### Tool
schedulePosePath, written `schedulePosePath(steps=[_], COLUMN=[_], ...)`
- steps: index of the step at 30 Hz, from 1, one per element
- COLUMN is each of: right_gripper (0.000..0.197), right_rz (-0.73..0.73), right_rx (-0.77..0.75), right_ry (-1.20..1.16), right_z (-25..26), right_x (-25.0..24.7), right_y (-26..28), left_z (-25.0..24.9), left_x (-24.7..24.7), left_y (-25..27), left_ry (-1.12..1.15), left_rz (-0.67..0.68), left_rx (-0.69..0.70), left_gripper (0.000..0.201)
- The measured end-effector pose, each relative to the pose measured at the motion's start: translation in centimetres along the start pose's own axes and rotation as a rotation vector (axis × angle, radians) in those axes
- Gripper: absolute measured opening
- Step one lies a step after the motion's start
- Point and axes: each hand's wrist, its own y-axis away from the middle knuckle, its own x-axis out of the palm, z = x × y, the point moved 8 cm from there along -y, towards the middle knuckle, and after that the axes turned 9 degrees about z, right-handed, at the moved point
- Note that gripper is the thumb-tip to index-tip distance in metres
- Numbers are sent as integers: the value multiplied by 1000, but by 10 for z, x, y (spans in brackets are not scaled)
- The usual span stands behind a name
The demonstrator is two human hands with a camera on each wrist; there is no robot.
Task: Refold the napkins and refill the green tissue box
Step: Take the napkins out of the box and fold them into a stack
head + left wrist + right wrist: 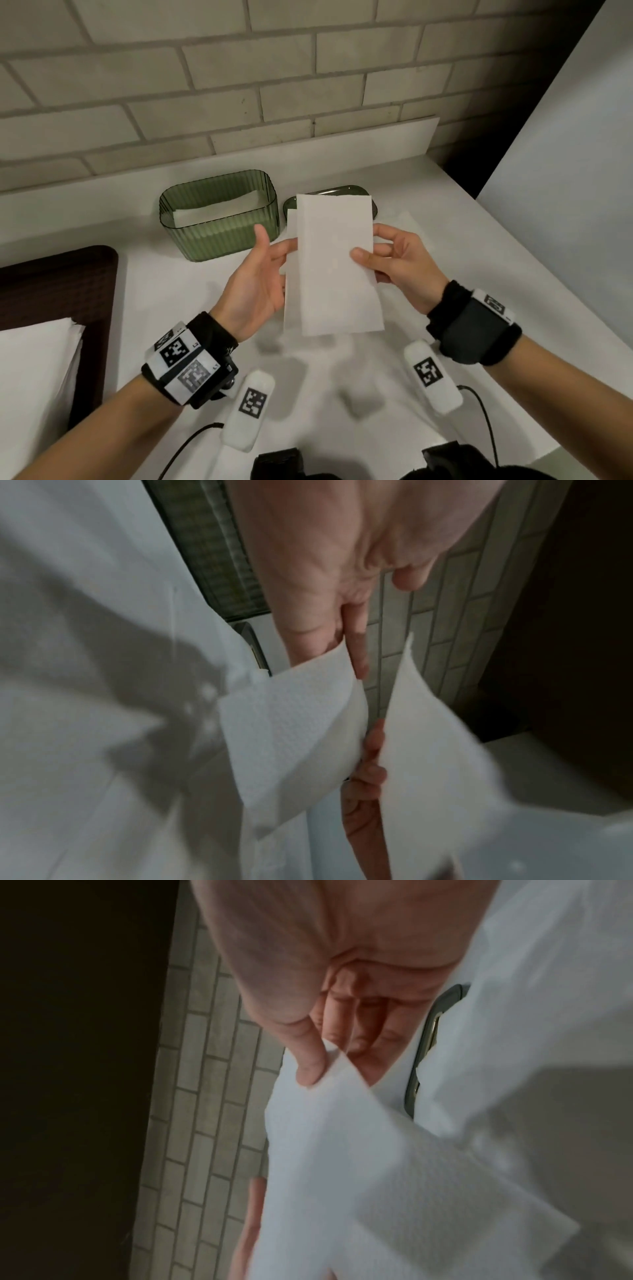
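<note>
— Both hands are up over the worktop (428, 192) with one folded napkin (334, 263) between them. Right hand (397, 263) pinches its right edge, thumb on top, fingers behind. Left hand (260, 284) is spread, palm up, fingers slipped under the left edge, thumb lifted clear.

— So is the fold finished?

— Nearly, I'd judge. It reads as a tall rectangle, but a lower layer peeks out along the left side, and the left wrist view shows two flaps parted, so the layers aren't squared yet.

— Which way does it run?

— Long axis points away from the person, toward the brick wall (205, 85), held roughly level above the surface.

— And the box?

— Green tissue box (219, 216) stands open just left of the napkin, with at least one white napkin lying in the bottom. Its lid (356, 190) lies beside it, partly hidden behind the sheet. More white sheets (37, 370) wait at the left on a dark tray (85, 284). Refilling looks barely started; the lid remains off.
</note>
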Motion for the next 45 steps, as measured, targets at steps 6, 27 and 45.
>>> schedulePosePath(steps=[6, 27, 45], right_gripper=[26, 20, 25], right_rz=[-59, -88, 307], right_rx=[-7, 98, 212], right_ry=[40, 1118, 1222], right_z=[-7, -5, -20], right_x=[5, -92, -45], right_y=[-6, -53, -95], left_z=[-5, 24, 54], left_x=[8, -50, -75], left_y=[2, 32, 35], left_ry=[-40, -312, -255], left_rz=[-13, -168, -240], left_rx=[84, -12, -97], left_gripper=[42, 60, 89])
